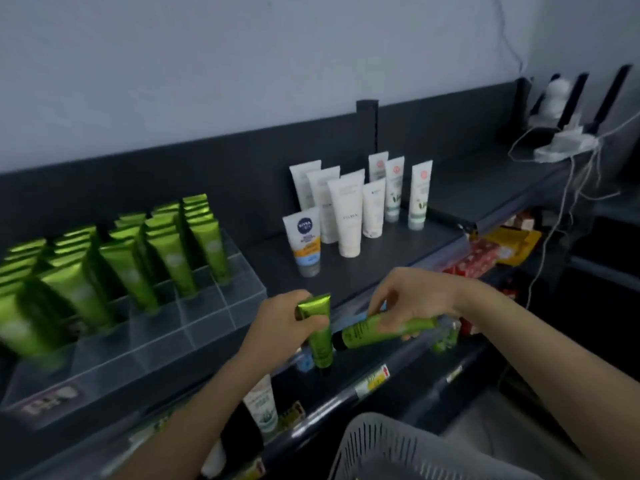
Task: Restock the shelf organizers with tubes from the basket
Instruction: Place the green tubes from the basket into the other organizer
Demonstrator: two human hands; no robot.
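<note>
At the far left, a clear acrylic organizer (214, 327) is set on the dark shelf (398, 251), and its rear compartments are packed with stocked green tubes (128, 271) stood cap-down and leaning; the front compartments nearest the hands are seen unfilled. Just right of it, an upright green tube (320, 344) is gripped by the left hand (277, 323), with fingers and thumb curled round its crimped upper end and the black cap pointed down over the shelf edge. Close beside it, a level green tube (363, 336) is pinched at mid-body by the right hand (415, 296), its cap turned toward the left hand. Further back, a Nivea tube (304, 240) and white tubes (349, 216) are stood on their caps. At the lower right, a pale slotted basket (381, 452) is partly shown, its contents hidden. The tubes are judged light, soft-walled and glossy, so somewhat slippery; a hold near the stiff crimp or the cap shoulder is judged safest, since a hard squeeze at mid-body could dent them; cap-down entry into a front compartment is judged to be called for.
</note>
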